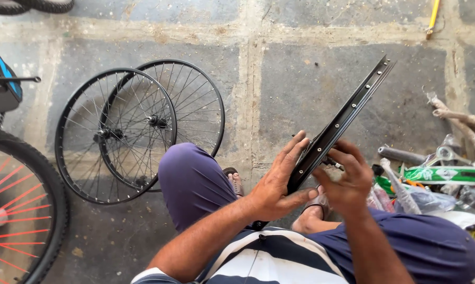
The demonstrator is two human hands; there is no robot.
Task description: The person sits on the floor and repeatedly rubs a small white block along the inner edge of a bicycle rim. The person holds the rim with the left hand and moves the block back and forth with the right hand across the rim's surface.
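Between the knees, a black bicycle rim (338, 125) is held edge-on and slanting up to the right, its lower end gripped by the left hand (277, 184) with the fingers laid flat along one side, while the right hand (347, 181) is curled against the other side with something small pinched at the fingertips. Two black spoked wheels (137, 129) are laid overlapping on the stone floor (300, 79) to the left, beside a tyred wheel with red spokes (17, 210), and a heap of green frame parts (442, 176) is seen to the right.
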